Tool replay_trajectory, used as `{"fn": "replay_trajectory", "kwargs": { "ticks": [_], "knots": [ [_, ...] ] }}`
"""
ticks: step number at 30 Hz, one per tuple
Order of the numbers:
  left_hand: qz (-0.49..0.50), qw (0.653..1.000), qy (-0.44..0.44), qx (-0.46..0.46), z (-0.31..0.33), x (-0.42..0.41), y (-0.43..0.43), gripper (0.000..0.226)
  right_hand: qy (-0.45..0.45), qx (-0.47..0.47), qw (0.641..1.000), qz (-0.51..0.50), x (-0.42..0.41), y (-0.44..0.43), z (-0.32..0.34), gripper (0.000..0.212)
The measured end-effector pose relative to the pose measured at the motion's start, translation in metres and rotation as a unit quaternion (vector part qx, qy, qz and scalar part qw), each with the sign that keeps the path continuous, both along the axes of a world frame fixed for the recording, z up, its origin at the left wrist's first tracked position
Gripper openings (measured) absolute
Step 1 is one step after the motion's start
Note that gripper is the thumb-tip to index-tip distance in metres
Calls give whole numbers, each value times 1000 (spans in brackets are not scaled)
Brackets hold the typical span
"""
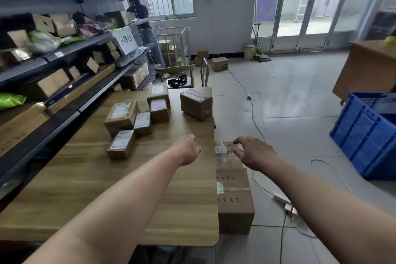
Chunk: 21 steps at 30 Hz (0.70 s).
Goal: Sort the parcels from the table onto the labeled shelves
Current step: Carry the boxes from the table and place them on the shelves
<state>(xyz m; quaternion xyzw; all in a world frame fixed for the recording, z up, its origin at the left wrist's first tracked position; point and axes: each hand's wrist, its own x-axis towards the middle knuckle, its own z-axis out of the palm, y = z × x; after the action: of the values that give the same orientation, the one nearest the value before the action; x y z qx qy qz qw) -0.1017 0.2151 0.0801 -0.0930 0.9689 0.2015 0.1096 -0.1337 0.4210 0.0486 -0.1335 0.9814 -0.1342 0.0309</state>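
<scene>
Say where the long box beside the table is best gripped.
Probably its two short ends, coming from above. The long box lies flat with its left side tight against the table, so only the ends and the right side look free.

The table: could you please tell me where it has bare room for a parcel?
The table is bare across its near half, short of the small parcels. A bare strip separates them from the lone box. The far left is crowded.
</scene>
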Motion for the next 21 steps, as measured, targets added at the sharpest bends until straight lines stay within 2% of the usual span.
{"fn": "replay_trajectory", "kwargs": {
  "ticks": [8, 13, 21],
  "knots": [
    [54, 998, 8, 23, -8, -82, -28, 54, -8, -22, 1000, -13, -94, -15, -7, 39],
    [82, 996, -1, 47, -27, -134, -41, 52, -18, -28, 999, 12, -166, -43, -24, 39],
    [187, 980, -58, 38, -57, -228, -65, 53, -41, -30, 994, 101, -301, -102, -53, 43]
  ]
}}
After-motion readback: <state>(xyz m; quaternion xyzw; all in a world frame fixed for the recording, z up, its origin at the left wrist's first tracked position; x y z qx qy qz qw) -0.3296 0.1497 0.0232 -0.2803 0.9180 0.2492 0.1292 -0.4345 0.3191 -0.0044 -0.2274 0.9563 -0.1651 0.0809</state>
